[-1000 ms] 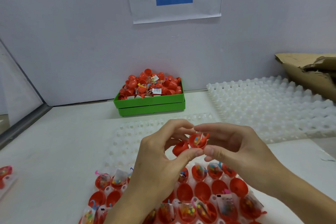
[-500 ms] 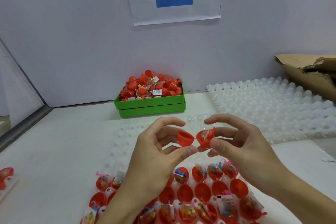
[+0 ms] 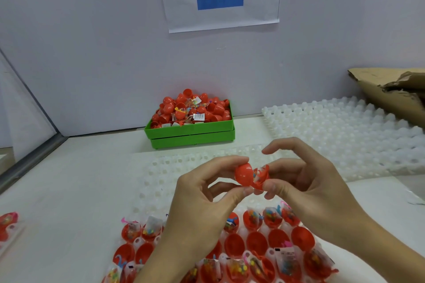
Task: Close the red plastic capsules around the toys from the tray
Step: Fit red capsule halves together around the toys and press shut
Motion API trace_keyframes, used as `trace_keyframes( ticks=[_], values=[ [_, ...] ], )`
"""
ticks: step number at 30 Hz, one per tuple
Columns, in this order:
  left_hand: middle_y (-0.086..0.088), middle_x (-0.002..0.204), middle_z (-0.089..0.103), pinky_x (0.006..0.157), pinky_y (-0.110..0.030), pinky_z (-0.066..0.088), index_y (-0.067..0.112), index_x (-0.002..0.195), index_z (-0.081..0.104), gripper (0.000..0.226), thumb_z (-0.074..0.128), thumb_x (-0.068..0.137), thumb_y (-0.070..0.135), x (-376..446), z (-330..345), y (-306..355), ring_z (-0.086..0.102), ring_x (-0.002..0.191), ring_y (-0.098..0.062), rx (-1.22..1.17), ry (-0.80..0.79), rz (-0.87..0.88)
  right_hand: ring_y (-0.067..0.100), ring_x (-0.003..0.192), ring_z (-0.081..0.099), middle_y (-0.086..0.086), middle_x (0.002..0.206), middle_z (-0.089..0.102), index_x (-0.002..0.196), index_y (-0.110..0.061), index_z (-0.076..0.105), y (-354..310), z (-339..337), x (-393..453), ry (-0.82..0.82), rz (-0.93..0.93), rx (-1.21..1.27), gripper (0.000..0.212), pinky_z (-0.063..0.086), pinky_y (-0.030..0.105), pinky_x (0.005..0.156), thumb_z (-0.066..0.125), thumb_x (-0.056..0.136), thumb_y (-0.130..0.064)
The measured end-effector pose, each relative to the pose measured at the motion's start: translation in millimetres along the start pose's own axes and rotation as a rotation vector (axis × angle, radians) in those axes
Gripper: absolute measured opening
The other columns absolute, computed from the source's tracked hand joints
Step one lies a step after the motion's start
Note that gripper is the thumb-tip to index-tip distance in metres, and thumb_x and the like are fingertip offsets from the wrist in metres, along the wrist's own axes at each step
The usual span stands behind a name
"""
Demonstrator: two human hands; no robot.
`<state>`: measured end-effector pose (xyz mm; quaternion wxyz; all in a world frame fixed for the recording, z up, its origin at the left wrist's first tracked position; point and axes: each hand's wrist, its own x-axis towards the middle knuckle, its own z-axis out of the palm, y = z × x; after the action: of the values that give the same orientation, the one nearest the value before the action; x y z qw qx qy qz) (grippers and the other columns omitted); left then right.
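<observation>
- Centre of frame: left hand [image 3: 197,193] pinches the smooth capsule half [image 3: 244,173] between thumb and forefinger.
- Right hand [image 3: 308,181] grips the other half [image 3: 262,176], thumb beneath, forefinger raised clear; a bagged toy shows in the gap. The halves touch, not fully closed.
- Bottom centre: white tray [image 3: 156,174] holds open red halves, several with bagged toys.
- Upper centre: green bin [image 3: 190,132] heaped with red capsules, against the wall.

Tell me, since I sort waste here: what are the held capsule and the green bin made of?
Capsule: looks like thin, glossy red plastic; it shows soft highlights. Green bin: seems rigid moulded plastic, smooth and opaque, with crisp edges. Neither can be confirmed by look alone.
</observation>
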<state>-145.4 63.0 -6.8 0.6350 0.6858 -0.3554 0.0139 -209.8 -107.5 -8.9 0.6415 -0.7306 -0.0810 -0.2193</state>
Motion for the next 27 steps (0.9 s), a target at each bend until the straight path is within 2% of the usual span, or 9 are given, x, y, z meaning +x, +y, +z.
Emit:
trace_keyframes(
  ticks=[4, 6, 8, 12, 17, 22, 27],
  values=[
    [0.007, 0.096, 0.075, 0.078, -0.021, 0.057, 0.032, 0.104, 0.074, 0.035, 0.076, 0.071, 0.022, 0, 1, 2, 0.071, 0.095, -0.015, 0.01, 0.009, 0.009, 0.019, 0.062, 0.069, 0.013, 0.079, 0.074, 0.09, -0.029, 0.061, 2, 1, 0, 0.052, -0.034, 0.016, 0.043, 0.055, 0.021, 0.062, 0.072, 0.078, 0.01],
    [0.009, 0.095, 0.074, 0.077, -0.019, 0.057, 0.034, 0.103, 0.074, 0.035, 0.076, 0.07, 0.022, -1, 2, 2, 0.071, 0.094, -0.013, 0.01, 0.019, 0.01, 0.017, 0.061, 0.069, 0.008, 0.077, 0.074, 0.088, -0.027, 0.065, 2, 2, -1, 0.062, -0.079, -0.006, 0.031, 0.054, 0.019, 0.061, 0.073, 0.077, 0.0],
    [0.011, 0.094, 0.074, 0.077, -0.018, 0.056, 0.037, 0.103, 0.074, 0.036, 0.077, 0.071, 0.021, -1, 3, 2, 0.07, 0.093, -0.012, 0.017, 0.027, 0.005, 0.016, 0.063, 0.069, 0.007, 0.078, 0.074, 0.091, -0.027, 0.07, 2, 3, -1, 0.059, -0.103, -0.02, 0.023, 0.055, 0.021, 0.062, 0.072, 0.074, -0.011],
    [0.008, 0.092, 0.075, 0.076, -0.018, 0.056, 0.033, 0.104, 0.073, 0.041, 0.078, 0.076, 0.004, -2, 4, 1, 0.07, 0.09, -0.012, 0.009, 0.035, -0.022, 0.016, 0.068, 0.071, 0.002, 0.079, 0.076, 0.1, -0.031, 0.076, 4, 3, -1, 0.043, -0.125, -0.054, 0.029, 0.056, 0.021, 0.063, 0.07, 0.076, -0.015],
    [0.009, 0.09, 0.076, 0.074, -0.013, 0.054, 0.026, 0.104, 0.071, 0.038, 0.076, 0.078, 0.0, 1, 3, 0, 0.072, 0.085, -0.006, -0.025, 0.014, -0.072, 0.011, 0.07, 0.07, -0.005, 0.081, 0.076, 0.105, -0.022, 0.076, 9, 5, -2, 0.026, -0.11, -0.122, 0.027, 0.054, 0.02, 0.061, 0.067, 0.081, -0.013],
    [0.007, 0.094, 0.077, 0.078, -0.015, 0.054, 0.021, 0.105, 0.071, 0.031, 0.076, 0.076, 0.01, 1, 3, -4, 0.072, 0.09, -0.009, -0.108, -0.026, -0.134, 0.015, 0.075, 0.072, -0.006, 0.087, 0.077, 0.104, -0.025, 0.074, 14, 3, -1, 0.011, -0.088, -0.169, 0.039, 0.056, 0.023, 0.061, 0.067, 0.085, 0.008],
    [0.002, 0.096, 0.077, 0.08, -0.017, 0.054, 0.017, 0.105, 0.071, 0.035, 0.075, 0.07, 0.017, 3, 2, -6, 0.073, 0.092, -0.012, -0.172, -0.029, -0.153, 0.016, 0.086, 0.071, -0.009, 0.099, 0.075, 0.108, -0.029, 0.072, 12, 1, 0, -0.038, -0.101, -0.179, 0.041, 0.055, 0.021, 0.064, 0.066, 0.086, 0.005]
  ],
)
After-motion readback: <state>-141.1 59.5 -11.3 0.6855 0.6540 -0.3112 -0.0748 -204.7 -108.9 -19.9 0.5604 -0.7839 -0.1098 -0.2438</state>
